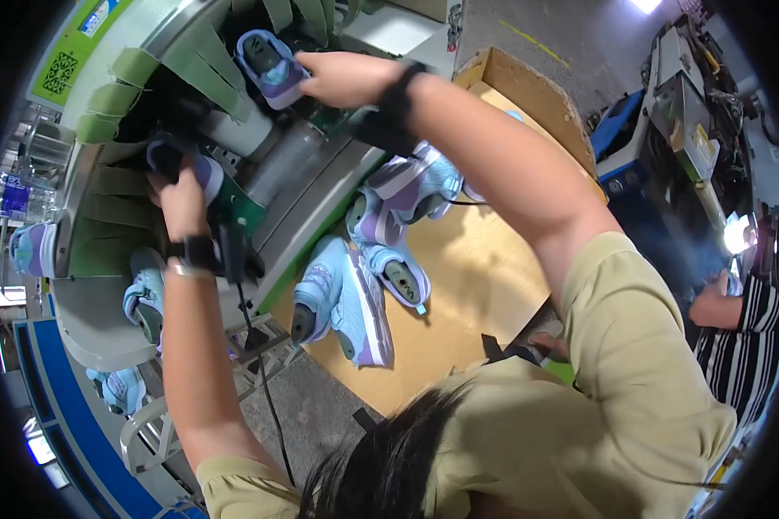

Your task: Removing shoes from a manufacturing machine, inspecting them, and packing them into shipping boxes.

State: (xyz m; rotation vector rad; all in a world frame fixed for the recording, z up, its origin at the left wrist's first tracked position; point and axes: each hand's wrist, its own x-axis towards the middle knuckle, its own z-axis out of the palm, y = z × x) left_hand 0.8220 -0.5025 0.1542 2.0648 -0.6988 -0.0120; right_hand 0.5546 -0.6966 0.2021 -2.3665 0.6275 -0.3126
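Note:
My right hand is closed on the side of a light-blue and lilac sneaker, holding it at the opening of a machine hung with green strips. Its dark insole shows. Further left, my left hand grips another sneaker of the same colours, slightly blurred, inside the opening. My fingers partly hide that shoe. Between the two hands lie a grey metal cylinder and a green plate, both part of the machine. Each wrist wears a black band.
Several matching sneakers are grouped on a wooden board beside the machine. A cardboard box stands beyond my right forearm. More sneakers sit at the machine's left edge. A black cable hangs below my left wrist. Another person is at far right.

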